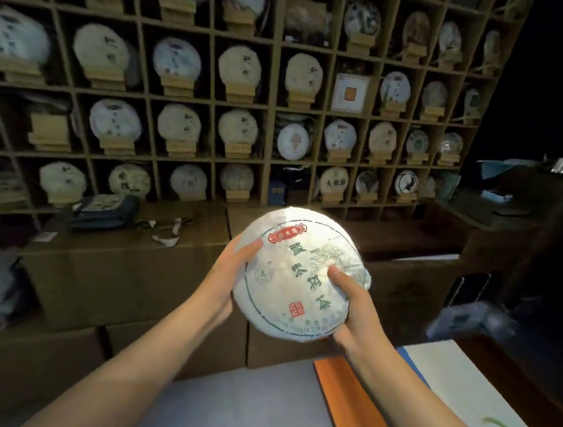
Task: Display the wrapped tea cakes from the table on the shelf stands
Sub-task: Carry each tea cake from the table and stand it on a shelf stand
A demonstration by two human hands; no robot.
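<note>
Now, in the head view, the left hand [233, 270] and right hand [350, 309] both grip one wrapped tea cake [296, 276] between them, in the air before the shelf [269, 109]. Thin paper could slip or tear under the thumbs. Its printed face tilts up toward the person; being round, it has no long axis.

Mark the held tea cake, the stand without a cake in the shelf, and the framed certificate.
Held tea cake [296, 276]: head view, middle of its printed wrapper.
Stand without a cake [48, 130]: head view, front of the wooden block.
Framed certificate [350, 93]: head view, its orange seal.
</note>
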